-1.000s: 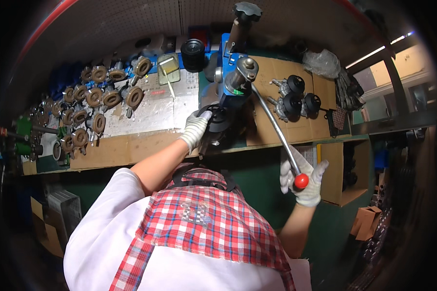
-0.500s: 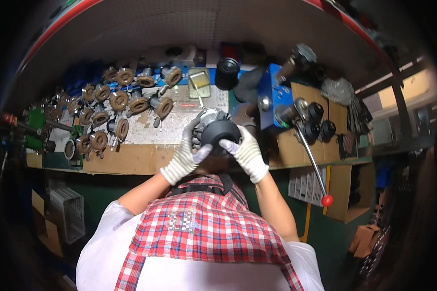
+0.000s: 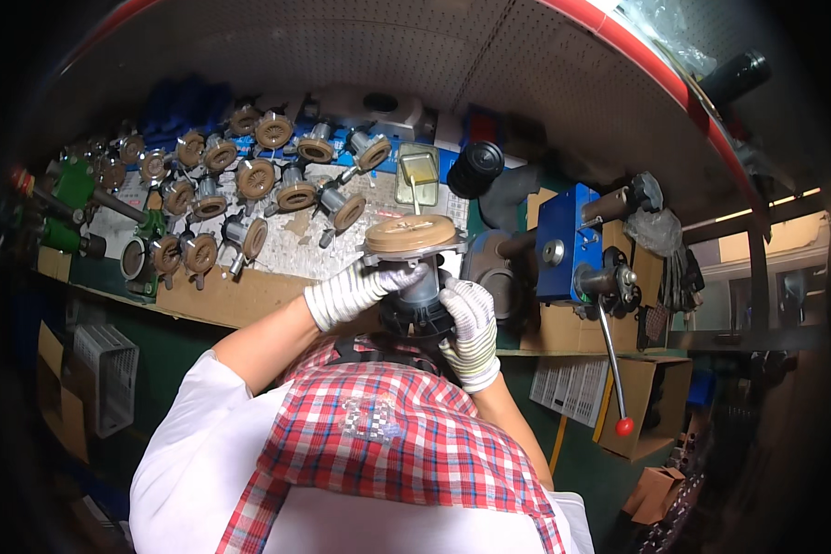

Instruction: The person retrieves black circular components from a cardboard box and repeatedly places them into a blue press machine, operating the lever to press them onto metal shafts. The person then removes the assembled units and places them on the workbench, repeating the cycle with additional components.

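Note:
Both my gloved hands hold one valve assembly (image 3: 414, 247) up in front of my chest: a grey and black body topped by a round tan disc. My left hand (image 3: 353, 290) grips it from the left just under the disc. My right hand (image 3: 471, 325) wraps the dark lower body from the right. Behind it lies the workbench (image 3: 240, 297), with several similar tan-disc valve parts (image 3: 249, 189) spread over its left half.
A blue press (image 3: 563, 242) with a long lever ending in a red knob (image 3: 624, 426) stands at the right. A small rectangular tray (image 3: 415, 174) and a black cylinder (image 3: 475, 168) sit behind. Cardboard boxes (image 3: 642, 406) sit under the bench at right, a plastic crate (image 3: 102, 374) at left.
A second ago my right hand was on the press lever; it let go and joined my left hand on the valve assembly, which I have lifted toward me with its tan disc on top.

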Tool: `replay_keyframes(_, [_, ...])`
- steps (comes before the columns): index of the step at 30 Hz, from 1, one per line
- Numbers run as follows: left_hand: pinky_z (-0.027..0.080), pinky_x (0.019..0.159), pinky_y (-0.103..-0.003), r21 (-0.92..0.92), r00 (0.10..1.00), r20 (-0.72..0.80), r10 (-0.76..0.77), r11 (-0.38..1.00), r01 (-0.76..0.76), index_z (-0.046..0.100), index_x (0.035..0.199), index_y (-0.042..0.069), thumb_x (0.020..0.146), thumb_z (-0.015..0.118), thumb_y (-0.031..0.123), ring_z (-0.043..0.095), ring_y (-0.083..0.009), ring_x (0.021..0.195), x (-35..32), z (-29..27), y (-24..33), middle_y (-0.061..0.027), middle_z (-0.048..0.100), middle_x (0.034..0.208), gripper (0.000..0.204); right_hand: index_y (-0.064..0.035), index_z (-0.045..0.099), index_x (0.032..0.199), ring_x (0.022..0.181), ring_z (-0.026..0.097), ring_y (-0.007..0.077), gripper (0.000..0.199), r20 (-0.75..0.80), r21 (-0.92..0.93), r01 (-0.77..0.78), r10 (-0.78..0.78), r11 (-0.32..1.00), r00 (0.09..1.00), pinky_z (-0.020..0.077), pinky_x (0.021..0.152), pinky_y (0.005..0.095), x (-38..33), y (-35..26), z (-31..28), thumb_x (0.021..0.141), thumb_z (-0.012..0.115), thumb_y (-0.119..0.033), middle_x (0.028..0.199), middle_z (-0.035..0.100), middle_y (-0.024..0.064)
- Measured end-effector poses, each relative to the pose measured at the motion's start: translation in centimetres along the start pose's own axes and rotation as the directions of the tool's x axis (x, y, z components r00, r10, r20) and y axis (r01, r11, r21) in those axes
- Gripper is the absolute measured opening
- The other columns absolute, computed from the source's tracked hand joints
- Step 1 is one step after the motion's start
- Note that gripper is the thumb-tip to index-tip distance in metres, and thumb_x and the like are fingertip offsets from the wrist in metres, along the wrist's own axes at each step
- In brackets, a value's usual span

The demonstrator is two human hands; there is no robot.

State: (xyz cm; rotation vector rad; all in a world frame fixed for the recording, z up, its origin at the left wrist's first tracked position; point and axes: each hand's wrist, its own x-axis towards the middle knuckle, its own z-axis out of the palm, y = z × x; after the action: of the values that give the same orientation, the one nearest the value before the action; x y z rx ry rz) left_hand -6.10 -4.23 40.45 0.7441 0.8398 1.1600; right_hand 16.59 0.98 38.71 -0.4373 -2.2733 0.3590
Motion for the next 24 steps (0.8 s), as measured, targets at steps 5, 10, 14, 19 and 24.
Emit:
replay_keyframes(5, [0.042, 0.113, -0.035, 0.098, 0.999, 0.011, 0.052, 0.994, -0.053, 0.047, 0.148, 0.005, 0.093, 0.076, 0.029, 0.056, -0.0167, 0.126, 1.6, -1.9, -2.8, -0.0064, 0.062, 0.137, 0.066, -0.0035, 0.064, 0.123, 0.106, 0.064, 0.0406, 0.051, -0.011, -0.06, -0.017, 0.017, 0.998, 1.0, 0.0516, 0.092, 0.0508, -0.9, 0.2, 0.7, 0.072, 0.066, -0.007, 0.119, 0.066, 0.0203])
replay_keyframes(10, [0.044, 0.115, -0.04, -0.01, 0.992, 0.109, 0.061, 0.998, -0.06, 0.042, 0.151, 0.006, 0.089, 0.08, 0.031, 0.057, -0.0231, 0.131, 3.7, -2.1, -4.0, -0.0127, 0.06, 0.141, 0.076, -0.0152, 0.072, 0.114, 0.089, 0.064, 0.036, 0.046, -0.001, -0.268, 0.009, -0.009, 0.963, 1.0, 0.0556, 0.075, 0.0452, 0.2, -1.3, 0.1, 0.069, 0.075, -0.009, 0.109, 0.063, 0.0183])
replay_keyframes(14, [0.042, 0.117, -0.044, -0.041, 0.975, 0.192, 0.114, 0.993, -0.108, 0.037, 0.154, 0.006, 0.086, 0.082, 0.036, 0.055, -0.0262, 0.134, 5.2, -3.9, -5.4, -0.0135, 0.056, 0.145, 0.087, -0.0054, 0.051, 0.143, 0.124, 0.055, 0.042, 0.079, -0.053, -0.004, -0.234, 0.234, 0.972, 0.971, 0.0468, 0.104, 0.0481, -3.1, -1.3, -0.2, 0.078, 0.085, -0.031, 0.144, 0.047, 0.0254])
replay_keyframes(19, [0.04, 0.118, -0.046, -0.138, 0.962, 0.262, 0.08, 0.989, -0.045, 0.03, 0.156, 0.006, 0.078, 0.087, 0.044, 0.053, -0.0297, 0.137, 5.1, -2.8, -4.3, -0.0166, 0.05, 0.151, 0.105, -0.0023, 0.064, 0.13, 0.121, 0.062, 0.0355, 0.048, 0.159, 0.344, -0.474, 0.447, 0.811, 0.88, 0.0461, 0.105, 0.0398, -2.0, -2.8, -4.8, 0.1, 0.059, -0.04, 0.129, 0.063, 0.0205])
replay_keyframes(24, [0.04, 0.116, -0.045, -0.246, 0.948, 0.307, 0.082, 0.969, -0.005, 0.024, 0.16, 0.011, 0.07, 0.093, 0.044, 0.056, -0.0305, 0.133, 5.3, -0.7, -4.4, -0.0184, 0.05, 0.151, 0.119, -0.0031, 0.062, 0.131, 0.119, 0.061, 0.0364, 0.049, 0.072, 0.315, -0.515, 0.521, 0.797, 0.851, 0.0469, 0.104, 0.0408, -3.0, -3.1, -6.9, 0.095, 0.068, -0.036, 0.129, 0.062, 0.0197])
